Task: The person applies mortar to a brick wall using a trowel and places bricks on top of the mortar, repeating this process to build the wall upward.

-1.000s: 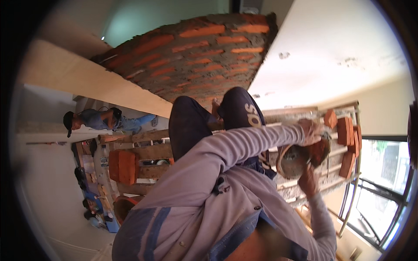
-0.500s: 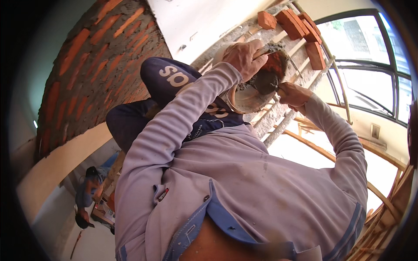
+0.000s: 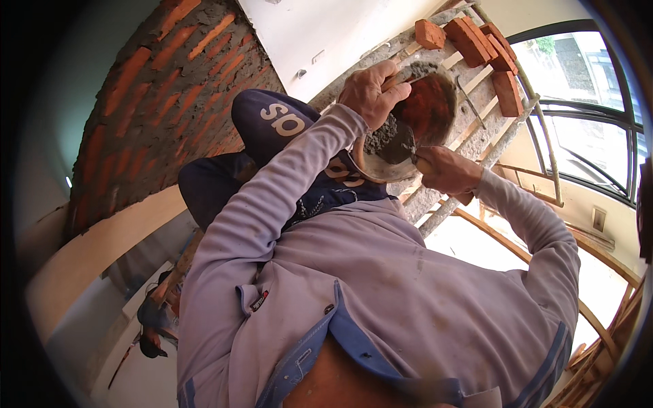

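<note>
A round bucket point(image 3: 439, 112) with a reddish, mortar-smeared inside is tilted just beyond my knees. My left hand point(image 3: 371, 95) is closed on its upper left rim, thumb pointing inward; a short brown piece under those fingers is too hidden to name. In my right hand point(image 3: 450, 170), at the bucket's near right edge, is the handle of a trowel point(image 3: 407, 151). Grey wet mortar point(image 3: 389, 139) lies heaped over the trowel blade, inside the bucket mouth. More mortar clings to the far rim.
Several red bricks point(image 3: 469, 41) lie on the scaffold planks point(image 3: 476, 129) beyond the bucket. A thin metal hook point(image 3: 471, 102) is beside it. A brick wall with raw mortar point(image 3: 163, 88) rises at left. Another person point(image 3: 155, 316) is below at lower left. Window frames point(image 3: 578, 102) stand at right.
My right hand and the trowel have moved left and slightly down within the bucket, and the mortar heap on the blade shows more plainly. The left hand keeps its grip on the rim.
</note>
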A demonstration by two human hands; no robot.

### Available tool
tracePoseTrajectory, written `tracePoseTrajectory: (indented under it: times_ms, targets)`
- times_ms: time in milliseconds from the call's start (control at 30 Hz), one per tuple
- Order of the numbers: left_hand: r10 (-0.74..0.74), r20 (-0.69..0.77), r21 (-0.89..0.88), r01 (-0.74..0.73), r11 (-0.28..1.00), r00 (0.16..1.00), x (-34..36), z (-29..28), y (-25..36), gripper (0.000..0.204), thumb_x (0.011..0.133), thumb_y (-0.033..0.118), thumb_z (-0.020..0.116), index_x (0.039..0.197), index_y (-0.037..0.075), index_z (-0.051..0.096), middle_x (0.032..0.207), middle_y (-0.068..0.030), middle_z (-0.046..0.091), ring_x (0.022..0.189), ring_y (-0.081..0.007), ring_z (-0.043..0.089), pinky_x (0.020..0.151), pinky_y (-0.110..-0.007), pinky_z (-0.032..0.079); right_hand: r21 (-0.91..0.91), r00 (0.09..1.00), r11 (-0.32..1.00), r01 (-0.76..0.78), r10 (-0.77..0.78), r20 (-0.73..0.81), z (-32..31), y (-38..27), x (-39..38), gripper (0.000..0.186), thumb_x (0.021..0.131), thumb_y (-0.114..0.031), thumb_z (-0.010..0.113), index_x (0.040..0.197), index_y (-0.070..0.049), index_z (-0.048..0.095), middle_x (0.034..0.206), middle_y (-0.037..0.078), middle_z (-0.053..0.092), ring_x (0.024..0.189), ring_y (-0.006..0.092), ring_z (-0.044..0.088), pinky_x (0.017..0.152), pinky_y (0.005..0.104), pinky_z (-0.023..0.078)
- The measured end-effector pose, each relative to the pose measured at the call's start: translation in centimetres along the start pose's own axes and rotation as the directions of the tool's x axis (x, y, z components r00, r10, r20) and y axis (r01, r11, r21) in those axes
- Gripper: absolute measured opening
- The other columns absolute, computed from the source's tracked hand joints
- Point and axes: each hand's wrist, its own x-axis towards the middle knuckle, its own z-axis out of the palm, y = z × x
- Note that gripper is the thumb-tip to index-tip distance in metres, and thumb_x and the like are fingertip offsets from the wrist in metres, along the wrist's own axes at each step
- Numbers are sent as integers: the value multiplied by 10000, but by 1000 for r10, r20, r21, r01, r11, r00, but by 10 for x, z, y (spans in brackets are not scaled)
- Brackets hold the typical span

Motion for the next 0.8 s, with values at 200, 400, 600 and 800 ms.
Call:
tracePoseTrajectory:
  times_ms: [200,400,600,800]
  targets:
    - [-56,-79,-40,53,998,995,-9,-5,-5,306,855,281,692,745,50,524,582,19,394,565,-93,356,519,-285,345,400,985,900,-171,144,97,-1,-25,-3,216,776,-66,599,959,23,527,638,75,555,451,155,563,403,313,463]
    - [-207,-196,-263,152,953,959,-14,-25,-31,250,890,233,660,754,65,535,672,49,471,638,-61,415,578,-245,366,696,977,691,-195,198,77,-1,-23,-19,277,784,-58,628,1039,18,552,631,29,536,442,114,517,385,260,422]
    - [-445,-247,-574,240,783,861,-40,-27,-34,269,890,266,624,1023,33,607,950,-48,630,960,-173,583,879,-305,447,728,953,663,-175,299,-43,1,-9,-47,377,788,-98,558,1139,41,555,702,26,519,493,101,491,417,257,396]
    - [-404,-326,-504,205,839,854,-50,-19,-87,259,873,298,637,829,57,553,708,-14,517,691,-142,495,648,-326,402,895,949,441,-73,306,-73,-9,-50,-84,546,746,-169,631,1235,21,479,706,7,465,483,74,437,380,213,351]
